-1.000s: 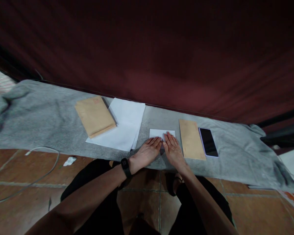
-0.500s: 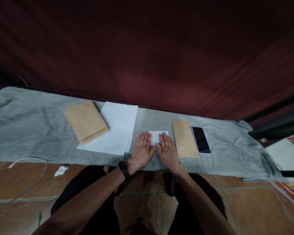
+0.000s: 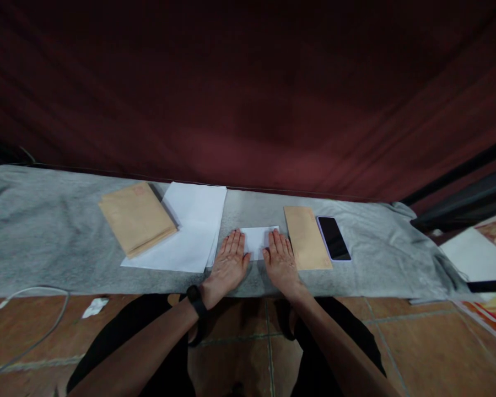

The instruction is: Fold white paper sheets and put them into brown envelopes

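A small folded white paper lies flat on the grey cloth, between and partly under my hands. My left hand, with a dark band on its wrist, rests flat over the paper's left end, fingers stretched out. Flat on the right end is my right hand, its fingers extended too. A single brown envelope lies just beyond my right hand. To the left are large white paper sheets, with a stack of brown envelopes partly on top of them.
A phone with a pale purple edge lies right of the single envelope. The grey cloth covers a long, narrow surface against a dark red curtain. A white cable and a crumpled tissue lie on the tiled floor.
My hands have moved apart, the left one outward to the left, so more of the folded paper shows between them. The camera view has shifted slightly.
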Demonstrator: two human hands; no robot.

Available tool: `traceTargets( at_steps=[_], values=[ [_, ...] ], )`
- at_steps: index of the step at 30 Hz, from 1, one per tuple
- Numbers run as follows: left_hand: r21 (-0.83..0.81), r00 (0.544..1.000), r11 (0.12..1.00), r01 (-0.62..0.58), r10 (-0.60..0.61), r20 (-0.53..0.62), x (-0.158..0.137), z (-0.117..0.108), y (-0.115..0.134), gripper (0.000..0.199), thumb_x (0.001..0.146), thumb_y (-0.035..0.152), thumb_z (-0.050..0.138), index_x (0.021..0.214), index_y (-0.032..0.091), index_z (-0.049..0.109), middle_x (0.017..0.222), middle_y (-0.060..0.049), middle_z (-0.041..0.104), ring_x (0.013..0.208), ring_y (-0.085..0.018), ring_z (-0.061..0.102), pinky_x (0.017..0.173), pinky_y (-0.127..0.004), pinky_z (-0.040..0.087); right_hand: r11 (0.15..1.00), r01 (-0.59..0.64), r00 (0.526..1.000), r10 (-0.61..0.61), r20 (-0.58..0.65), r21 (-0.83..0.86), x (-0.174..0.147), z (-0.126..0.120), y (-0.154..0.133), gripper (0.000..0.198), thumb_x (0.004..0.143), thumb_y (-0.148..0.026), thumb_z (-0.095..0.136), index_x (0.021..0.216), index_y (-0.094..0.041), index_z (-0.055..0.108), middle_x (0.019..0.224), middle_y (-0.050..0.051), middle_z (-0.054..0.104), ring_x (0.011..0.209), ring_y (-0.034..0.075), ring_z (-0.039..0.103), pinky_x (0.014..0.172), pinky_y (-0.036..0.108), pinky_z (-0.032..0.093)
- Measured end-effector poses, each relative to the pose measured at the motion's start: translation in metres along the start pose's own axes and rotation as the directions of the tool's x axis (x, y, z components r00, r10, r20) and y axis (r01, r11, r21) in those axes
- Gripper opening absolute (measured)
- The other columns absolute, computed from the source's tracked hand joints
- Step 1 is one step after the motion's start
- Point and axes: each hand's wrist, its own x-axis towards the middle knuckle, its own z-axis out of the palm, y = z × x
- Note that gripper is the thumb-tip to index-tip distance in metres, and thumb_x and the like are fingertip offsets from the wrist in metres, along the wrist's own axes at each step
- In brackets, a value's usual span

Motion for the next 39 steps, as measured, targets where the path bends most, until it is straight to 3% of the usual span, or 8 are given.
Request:
traceTargets(
  at_steps=[11, 16, 20, 25, 28, 31, 33, 39],
  values=[
    [0.002, 0.924, 0.955, -0.295, 0.285, 0.253, 0.011, -0.031, -0.014, 0.046, 0.092, 0.021, 0.055, 0.137, 0.008, 0.056, 0.149, -0.021, 0.051, 0.141, -0.031, 0.046, 0.117, -0.049, 0.036, 0.969, 0.191, 0.94, -0.227, 0.256, 0.158, 0.009, -0.027, 0.02, 0.065, 0.097, -0.048, 0.055, 0.153, -0.02, 0.039, 0.161, 0.014, 0.035, 0.149, 0.029, 0.033, 0.12, 0.054, 0.029],
    [-0.073, 0.933, 0.951, -0.299, 0.307, 0.186, 0.013, -0.04, -0.016, 0.038, 0.089, 0.009, 0.052, 0.125, 0.012, 0.064, 0.139, -0.018, 0.061, 0.131, -0.028, 0.057, 0.112, -0.043, 0.043, 0.945, 0.215, 0.925, -0.277, 0.261, 0.245, 0.019, -0.04, 0.035, 0.054, 0.095, -0.032, 0.057, 0.147, -0.023, 0.048, 0.155, 0.01, 0.046, 0.141, 0.025, 0.046, 0.117, 0.048, 0.036],
    [-0.286, 0.982, 0.945, -0.159, 0.181, 0.05, 0.018, -0.048, -0.021, 0.024, 0.096, 0.018, 0.048, 0.104, 0.019, 0.071, 0.114, -0.01, 0.074, 0.106, -0.024, 0.069, 0.098, -0.038, 0.051, 0.926, 0.11, 0.963, -0.19, 0.193, 0.362, 0.026, -0.045, 0.04, 0.038, 0.096, -0.022, 0.048, 0.13, -0.024, 0.064, 0.131, 0.006, 0.068, 0.118, 0.022, 0.064, 0.104, 0.04, 0.05],
    [-0.741, 0.979, 0.661, 0.121, -0.203, -0.022, 0.032, -0.055, -0.02, 0.024, 0.093, 0.04, 0.058, 0.084, 0.02, 0.066, 0.079, -0.001, 0.069, 0.075, -0.016, 0.064, 0.07, -0.025, 0.05, 0.756, -0.072, 0.996, 0.088, 0.008, 0.651, 0.037, -0.054, 0.042, 0.026, 0.095, -0.041, 0.055, 0.101, -0.022, 0.072, 0.096, 0.004, 0.075, 0.088, 0.021, 0.07, 0.08, 0.032, 0.056],
    [-0.897, 0.938, 0.399, 0.189, -0.344, 0.044, 0.041, -0.051, -0.017, 0.028, 0.087, 0.045, 0.062, 0.076, 0.019, 0.059, 0.069, 0.003, 0.06, 0.064, -0.013, 0.056, 0.06, -0.022, 0.043, 0.632, -0.157, 0.976, 0.214, 0.024, 0.759, 0.042, -0.052, 0.039, 0.032, 0.091, -0.047, 0.059, 0.105, -0.02, 0.069, 0.082, 0.001, 0.071, 0.068, 0.016, 0.064, 0.06, 0.026, 0.052],
    [-0.925, 0.911, 0.301, 0.23, -0.4, 0.096, 0.049, -0.039, -0.017, 0.023, 0.084, 0.04, 0.061, 0.075, 0.019, 0.058, 0.068, 0.003, 0.056, 0.062, -0.012, 0.052, 0.057, -0.022, 0.04, 0.643, -0.191, 0.968, 0.249, 0.034, 0.742, 0.046, -0.041, 0.034, 0.039, 0.091, -0.046, 0.057, 0.118, -0.018, 0.065, 0.075, 0.0, 0.068, 0.058, 0.015, 0.058, 0.053, 0.026, 0.048],
    [-0.894, 0.895, 0.355, 0.274, -0.433, 0.103, 0.051, -0.03, -0.017, 0.019, 0.084, 0.034, 0.06, 0.073, 0.019, 0.056, 0.064, 0.004, 0.053, 0.059, -0.012, 0.05, 0.055, -0.022, 0.039, 0.721, -0.188, 0.97, 0.244, 0.009, 0.667, 0.048, -0.032, 0.032, 0.041, 0.092, -0.042, 0.054, 0.124, -0.018, 0.063, 0.08, 0.003, 0.07, 0.061, 0.018, 0.06, 0.059, 0.029, 0.05],
    [-0.496, 0.896, 0.768, 0.405, -0.441, 0.048, 0.049, -0.017, -0.014, 0.011, 0.09, 0.021, 0.054, 0.098, 0.02, 0.061, 0.072, 0.0, 0.064, 0.067, -0.018, 0.063, 0.064, -0.027, 0.044, 0.905, -0.207, 0.972, 0.232, -0.023, 0.372, 0.044, -0.012, 0.025, 0.044, 0.095, -0.026, 0.045, 0.137, -0.017, 0.055, 0.114, 0.014, 0.07, 0.095, 0.027, 0.069, 0.082, 0.04, 0.055]
  ],
)
